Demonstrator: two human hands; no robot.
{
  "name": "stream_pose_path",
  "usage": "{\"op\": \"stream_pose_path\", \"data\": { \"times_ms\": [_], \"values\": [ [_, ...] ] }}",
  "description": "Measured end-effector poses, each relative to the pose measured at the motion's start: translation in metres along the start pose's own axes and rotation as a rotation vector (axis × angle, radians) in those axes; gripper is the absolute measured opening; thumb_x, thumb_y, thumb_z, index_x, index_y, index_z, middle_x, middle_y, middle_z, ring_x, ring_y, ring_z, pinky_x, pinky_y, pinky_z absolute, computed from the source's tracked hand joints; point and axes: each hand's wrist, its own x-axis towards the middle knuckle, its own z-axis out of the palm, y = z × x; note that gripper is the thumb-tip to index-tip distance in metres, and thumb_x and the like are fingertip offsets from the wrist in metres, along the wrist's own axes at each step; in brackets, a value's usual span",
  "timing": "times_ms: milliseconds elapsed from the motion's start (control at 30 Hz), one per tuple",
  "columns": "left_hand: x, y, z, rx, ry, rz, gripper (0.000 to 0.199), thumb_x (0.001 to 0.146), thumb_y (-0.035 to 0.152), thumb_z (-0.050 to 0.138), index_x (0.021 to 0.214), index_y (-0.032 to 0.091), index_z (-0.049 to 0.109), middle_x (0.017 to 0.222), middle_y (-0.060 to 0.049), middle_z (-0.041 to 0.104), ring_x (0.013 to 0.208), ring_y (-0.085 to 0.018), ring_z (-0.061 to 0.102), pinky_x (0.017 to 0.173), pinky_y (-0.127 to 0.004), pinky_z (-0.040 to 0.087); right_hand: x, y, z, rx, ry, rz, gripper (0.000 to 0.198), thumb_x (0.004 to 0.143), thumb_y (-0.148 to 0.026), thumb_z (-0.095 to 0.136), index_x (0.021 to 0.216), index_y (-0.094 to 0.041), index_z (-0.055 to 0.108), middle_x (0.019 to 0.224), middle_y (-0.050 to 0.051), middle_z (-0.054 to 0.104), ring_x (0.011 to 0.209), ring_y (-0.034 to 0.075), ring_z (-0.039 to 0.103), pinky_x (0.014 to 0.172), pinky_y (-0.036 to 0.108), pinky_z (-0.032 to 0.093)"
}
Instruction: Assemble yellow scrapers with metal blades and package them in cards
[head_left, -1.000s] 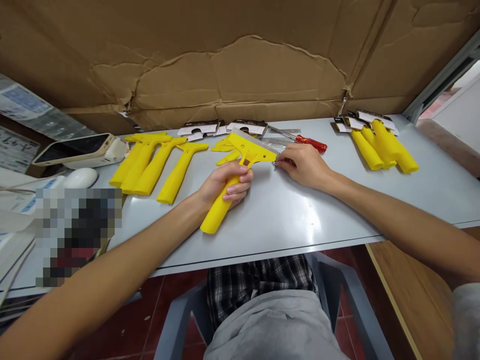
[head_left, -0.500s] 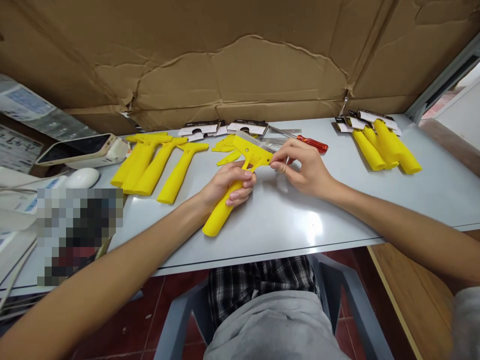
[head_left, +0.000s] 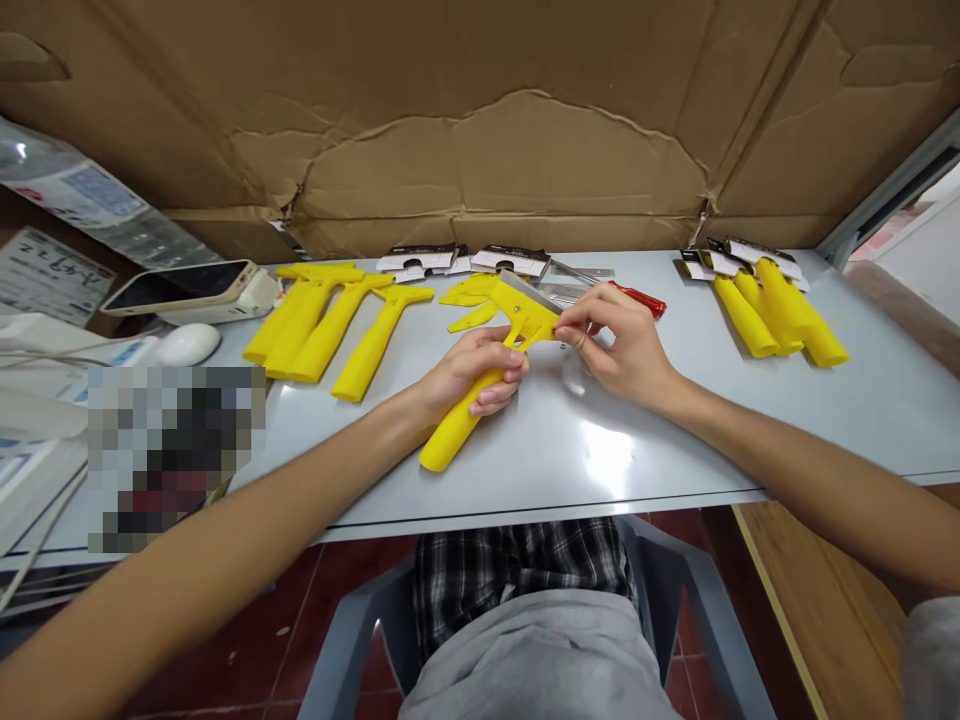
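A yellow scraper [head_left: 459, 425] with a metal blade along its head is tilted over the table, its blade end pointing away from me. My left hand [head_left: 480, 375] is wrapped around its handle just below the head. Fingers pinched together, my right hand [head_left: 619, 340] touches the right corner of the scraper head; what lies between those fingertips is hidden. Just behind the head are loose yellow head pieces [head_left: 471, 317]. A red-handled screwdriver [head_left: 643, 300] lies partly behind my right hand.
Several yellow scraper handles [head_left: 379, 345] lie at left. Carded yellow scrapers [head_left: 784, 305] are piled at right. Black-and-white packaging cards [head_left: 511, 261] rest against the cardboard wall [head_left: 570, 150]. A phone [head_left: 184, 285] and white mouse [head_left: 189, 344] are at far left.
The whole view has shifted slightly, so things appear a little further right. Both hands keep the same hold on the scraper, with only slight finger movement.
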Motion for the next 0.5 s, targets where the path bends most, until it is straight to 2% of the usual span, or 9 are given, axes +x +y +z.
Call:
{"op": "stream_pose_path", "data": {
  "times_ms": [100, 167, 367, 500],
  "values": [
    [0.0, 0.001, -0.001, 0.021, -0.018, -0.007, 0.031, 0.072, 0.029, 0.084, 0.07, 0.018, 0.056, 0.051, 0.005, 0.052, 0.029, -0.003, 0.032, 0.028, -0.016, 0.028, 0.0, 0.001, 0.001, -0.045, 0.028, -0.09, 0.025, 0.105, -0.037, 0.063, 0.1, -0.017, 0.077, 0.098, 0.006, 0.064, 0.088, 0.008, 0.057, 0.081, 0.024, 0.049],
    [0.001, 0.001, -0.001, 0.037, -0.03, -0.015, 0.032, 0.073, 0.031, 0.084, 0.067, 0.018, 0.056, 0.047, 0.006, 0.048, 0.029, -0.003, 0.031, 0.028, -0.016, 0.027, 0.0, 0.001, 0.002, -0.061, 0.031, -0.099, 0.023, 0.105, -0.035, 0.064, 0.101, -0.017, 0.076, 0.098, 0.006, 0.064, 0.087, 0.008, 0.056, 0.081, 0.024, 0.048],
    [0.002, -0.001, -0.001, 0.054, 0.019, 0.011, 0.033, 0.072, 0.03, 0.084, 0.066, 0.019, 0.054, 0.048, 0.006, 0.048, 0.029, -0.003, 0.031, 0.029, -0.016, 0.029, -0.003, -0.006, 0.006, -0.113, 0.019, 0.064, 0.018, 0.101, -0.032, 0.066, 0.103, -0.016, 0.074, 0.102, 0.006, 0.066, 0.084, 0.007, 0.053, 0.078, 0.024, 0.045],
    [0.002, 0.0, 0.0, 0.087, 0.023, -0.015, 0.034, 0.072, 0.03, 0.084, 0.064, 0.019, 0.053, 0.045, 0.007, 0.046, 0.029, -0.003, 0.031, 0.029, -0.015, 0.029, -0.001, -0.01, 0.005, -0.012, -0.035, 0.217, 0.021, 0.099, -0.035, 0.068, 0.098, -0.014, 0.074, 0.095, 0.005, 0.068, 0.081, 0.007, 0.055, 0.078, 0.024, 0.045]
  ]
}}
